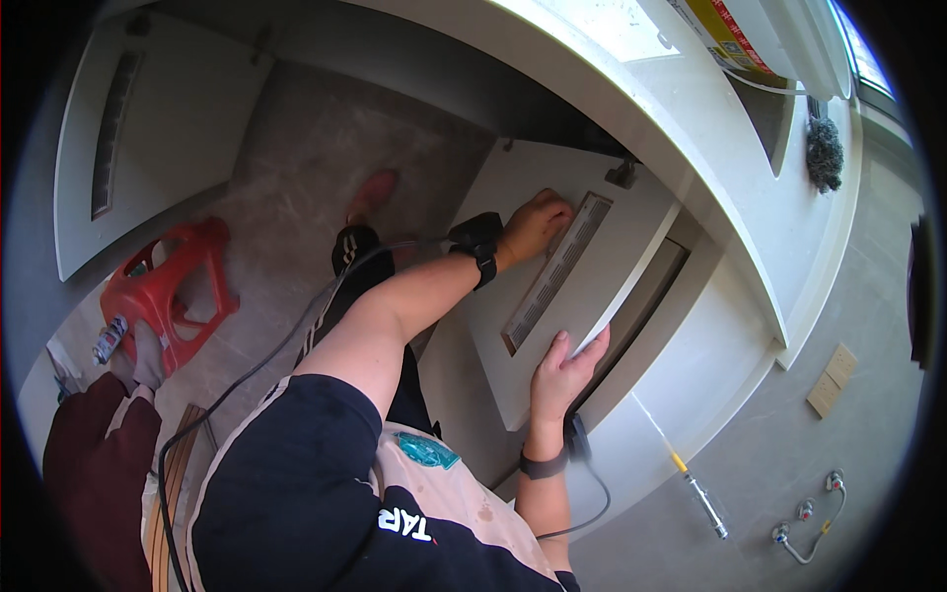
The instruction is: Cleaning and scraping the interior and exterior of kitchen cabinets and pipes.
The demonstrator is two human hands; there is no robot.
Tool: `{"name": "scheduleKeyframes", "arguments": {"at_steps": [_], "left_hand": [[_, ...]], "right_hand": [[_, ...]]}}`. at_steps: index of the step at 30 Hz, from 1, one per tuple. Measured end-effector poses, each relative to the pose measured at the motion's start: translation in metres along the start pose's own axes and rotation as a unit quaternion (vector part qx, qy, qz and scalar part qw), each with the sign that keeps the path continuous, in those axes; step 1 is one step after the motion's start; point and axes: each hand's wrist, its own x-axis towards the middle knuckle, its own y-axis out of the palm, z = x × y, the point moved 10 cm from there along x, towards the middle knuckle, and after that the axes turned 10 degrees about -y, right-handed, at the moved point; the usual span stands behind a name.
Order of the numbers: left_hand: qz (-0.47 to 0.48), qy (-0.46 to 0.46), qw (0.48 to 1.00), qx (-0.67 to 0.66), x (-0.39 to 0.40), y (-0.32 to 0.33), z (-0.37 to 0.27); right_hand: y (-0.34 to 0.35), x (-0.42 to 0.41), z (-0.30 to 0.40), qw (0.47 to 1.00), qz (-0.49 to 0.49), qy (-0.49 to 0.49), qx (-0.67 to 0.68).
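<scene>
A pale cabinet door stands open before me, with a slotted vent strip set into its face. My right hand grips the door's lower edge, thumb on the face and fingers around the edge. Against the door, beside the vent's upper part, my left hand has its fingers curled. Whether it pinches something small is hidden. A black device is strapped to the left wrist, and a dark cable runs from it. The door's dark hinge shows near its top corner.
A pale countertop curves above, bearing a white bucket and a dark fuzzy brush. Another vented door stands open at left. Below it are a red plastic stool, a spray can and a co-worker's maroon clothing.
</scene>
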Motion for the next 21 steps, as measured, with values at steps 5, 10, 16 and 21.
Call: {"name": "scheduleKeyframes", "arguments": {"at_steps": [5, 10, 16, 21], "left_hand": [[0.046, 0.040, 0.996, 0.062, -0.007, 0.004, -0.003], [0.148, -0.395, 0.883, -0.206, -0.020, 0.023, 0.078], [0.084, 0.022, 0.985, 0.151, -0.047, 0.002, 0.008], [0.060, 0.058, 0.985, 0.153, -0.063, 0.000, 0.000]], "right_hand": [[-0.001, -0.001, 0.000, 1.000, -0.002, -0.005, 0.002], [-0.001, -0.003, -0.003, 0.999, -0.002, 0.008, 0.030], [-0.001, -0.002, -0.008, 1.000, -0.002, 0.010, 0.028], [-0.001, -0.002, -0.006, 1.000, -0.005, -0.001, 0.018]]}}
